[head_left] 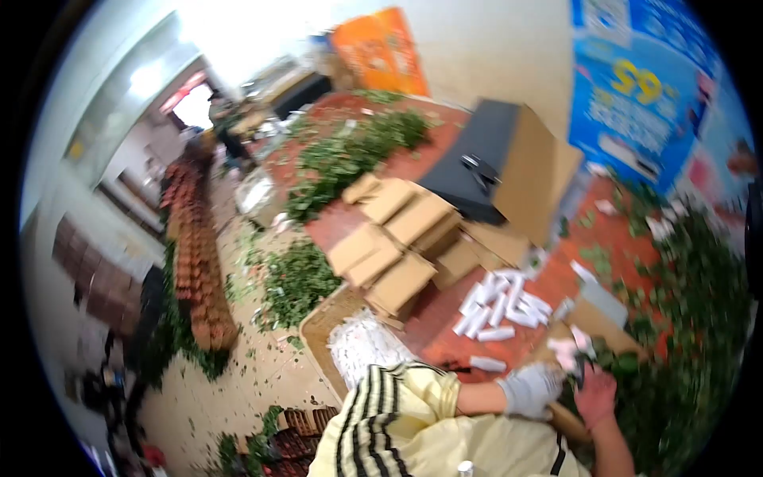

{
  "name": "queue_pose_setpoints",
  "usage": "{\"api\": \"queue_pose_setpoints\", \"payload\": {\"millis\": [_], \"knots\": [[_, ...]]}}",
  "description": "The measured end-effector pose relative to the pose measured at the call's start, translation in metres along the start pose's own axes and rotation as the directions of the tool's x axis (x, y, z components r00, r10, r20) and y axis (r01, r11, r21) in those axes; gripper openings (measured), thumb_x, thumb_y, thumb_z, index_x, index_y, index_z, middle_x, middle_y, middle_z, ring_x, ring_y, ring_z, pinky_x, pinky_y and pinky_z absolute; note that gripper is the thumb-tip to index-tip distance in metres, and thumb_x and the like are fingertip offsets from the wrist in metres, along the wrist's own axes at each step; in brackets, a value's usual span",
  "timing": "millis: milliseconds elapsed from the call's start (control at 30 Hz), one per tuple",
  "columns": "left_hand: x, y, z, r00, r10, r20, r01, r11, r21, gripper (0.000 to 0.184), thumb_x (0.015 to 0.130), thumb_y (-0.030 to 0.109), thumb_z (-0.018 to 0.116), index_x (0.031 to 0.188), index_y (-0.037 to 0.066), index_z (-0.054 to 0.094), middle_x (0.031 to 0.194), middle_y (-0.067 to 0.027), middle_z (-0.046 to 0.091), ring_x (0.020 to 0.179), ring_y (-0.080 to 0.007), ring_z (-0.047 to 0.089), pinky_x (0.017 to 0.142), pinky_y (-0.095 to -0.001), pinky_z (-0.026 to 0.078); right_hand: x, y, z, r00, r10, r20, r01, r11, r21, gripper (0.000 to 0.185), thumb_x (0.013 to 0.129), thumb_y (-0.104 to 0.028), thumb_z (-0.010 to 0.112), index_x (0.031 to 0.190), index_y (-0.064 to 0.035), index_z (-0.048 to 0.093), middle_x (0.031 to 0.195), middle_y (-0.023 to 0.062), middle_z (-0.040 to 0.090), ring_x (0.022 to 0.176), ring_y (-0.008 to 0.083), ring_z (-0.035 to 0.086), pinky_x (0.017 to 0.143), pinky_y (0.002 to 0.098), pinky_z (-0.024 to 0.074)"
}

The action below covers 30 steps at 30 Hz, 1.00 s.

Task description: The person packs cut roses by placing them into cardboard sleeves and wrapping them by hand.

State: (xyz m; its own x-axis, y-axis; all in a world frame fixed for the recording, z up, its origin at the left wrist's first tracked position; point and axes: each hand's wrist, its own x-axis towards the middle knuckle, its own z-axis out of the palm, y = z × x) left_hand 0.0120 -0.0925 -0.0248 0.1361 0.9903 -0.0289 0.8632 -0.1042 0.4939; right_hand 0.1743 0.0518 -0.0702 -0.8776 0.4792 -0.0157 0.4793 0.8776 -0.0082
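My left hand [531,389], in a pale grey-white glove, is at the lower right with its fingers curled; what they hold, if anything, is hidden. Close beside it is my right hand [596,396], in a pinkish-red glove, closed on a dark tool [581,372] whose kind is blurred. Just beyond both hands are pale pink flowers [571,348] with green leaves. A flat cardboard piece [616,327] lies behind them. White rolled tubes [502,305] are heaped on the red table, one of them near my left hand.
Folded cardboard boxes [397,274] are stacked on the red table [445,350], with a large black-and-brown box [497,159] behind. Cut greenery [691,334] covers the right side. A bin of white material [366,343] stands left. Farther back are a person [226,127] and a brown stacked row [199,262].
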Motion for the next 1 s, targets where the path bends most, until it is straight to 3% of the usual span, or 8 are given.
{"api": "queue_pose_setpoints", "payload": {"millis": [67,100,233,333,600,700,800,1000], "knots": [[-0.003,0.008,-0.021,0.999,-0.042,0.022,0.043,0.998,-0.053,0.044,0.070,0.044,0.063,0.083,0.002,0.065,0.093,-0.0175,0.062,0.092,-0.0313,0.059,0.079,-0.0410,0.047,0.011,-0.014,-0.039,0.990,0.033,0.139,-0.056,0.984,0.166,0.047,0.075,-0.026,0.063,0.118,-0.0096,0.053,0.103,0.0114,0.060,0.095,0.0275,0.058,0.082,0.0419,0.0435],[-0.001,0.008,-0.022,0.996,-0.064,0.057,0.069,0.994,-0.079,0.044,0.071,0.045,0.062,0.080,0.002,0.064,0.088,-0.0174,0.063,0.086,-0.0307,0.061,0.073,-0.0418,0.048,0.002,-0.009,-0.025,0.989,-0.067,-0.130,0.080,0.992,0.099,0.045,0.073,-0.021,0.063,0.116,-0.0109,0.054,0.100,0.0108,0.061,0.091,0.0271,0.059,0.082,0.0409,0.0441],[0.003,0.011,-0.018,0.970,-0.086,0.226,0.061,0.991,0.116,0.070,0.078,0.051,0.054,0.125,-0.001,0.049,0.135,-0.0183,0.043,0.128,-0.0323,0.038,0.101,-0.0429,0.034,-0.004,-0.012,-0.019,0.935,-0.232,-0.269,0.216,0.972,-0.088,0.036,0.074,-0.015,0.052,0.109,-0.0045,0.056,0.079,0.0031,0.059,0.079,0.0175,0.059,0.067,0.0321,0.0446],[0.004,0.008,-0.016,0.975,-0.064,0.211,0.039,0.992,0.118,0.068,0.080,0.049,0.055,0.125,-0.001,0.049,0.136,-0.0180,0.041,0.129,-0.0312,0.036,0.102,-0.0436,0.032,0.021,-0.025,-0.056,0.981,-0.063,0.185,0.066,0.998,-0.007,0.025,0.079,-0.013,0.046,0.100,-0.0040,0.054,0.072,0.0064,0.061,0.064,0.0235,0.062,0.052,0.0370,0.0451],[0.006,0.008,-0.018,0.979,-0.054,0.197,0.040,0.997,0.071,0.067,0.080,0.050,0.055,0.122,-0.002,0.051,0.135,-0.0179,0.042,0.128,-0.0317,0.037,0.103,-0.0442,0.031,0.024,-0.015,-0.046,0.980,-0.100,0.170,0.088,0.993,0.080,0.026,0.079,-0.019,0.050,0.103,-0.0094,0.055,0.087,0.0094,0.062,0.075,0.0260,0.063,0.058,0.0396,0.0478],[0.006,0.006,-0.019,0.987,-0.020,0.159,0.005,0.995,0.097,0.063,0.081,0.045,0.057,0.121,-0.003,0.051,0.128,-0.0186,0.050,0.121,-0.0329,0.044,0.099,-0.0431,0.036,0.025,-0.020,-0.043,0.973,-0.099,0.207,0.087,0.994,0.067,0.028,0.080,-0.019,0.049,0.106,-0.0098,0.055,0.091,0.0098,0.060,0.076,0.0254,0.063,0.059,0.0390,0.0480],[0.011,-0.029,-0.027,0.994,-0.106,-0.038,0.071,0.851,-0.521,0.052,0.084,0.041,0.057,0.113,-0.002,0.055,0.099,-0.0201,0.060,0.092,-0.0325,0.060,0.081,-0.0394,0.046,0.029,-0.021,-0.051,0.953,-0.047,0.299,0.030,0.998,0.061,0.026,0.082,-0.017,0.047,0.104,-0.0078,0.056,0.090,0.0102,0.060,0.076,0.0246,0.063,0.060,0.0371,0.0481],[0.027,-0.077,-0.003,0.921,-0.379,0.092,0.378,0.810,-0.448,0.036,0.084,0.033,0.060,0.098,0.000,0.064,0.082,-0.0151,0.065,0.075,-0.0273,0.063,0.069,-0.0364,0.049,0.026,-0.023,-0.036,0.969,-0.085,0.231,0.082,0.996,0.022,0.029,0.084,-0.015,0.044,0.109,-0.0069,0.055,0.090,0.0109,0.060,0.076,0.0234,0.063,0.060,0.0343,0.0478]]}}
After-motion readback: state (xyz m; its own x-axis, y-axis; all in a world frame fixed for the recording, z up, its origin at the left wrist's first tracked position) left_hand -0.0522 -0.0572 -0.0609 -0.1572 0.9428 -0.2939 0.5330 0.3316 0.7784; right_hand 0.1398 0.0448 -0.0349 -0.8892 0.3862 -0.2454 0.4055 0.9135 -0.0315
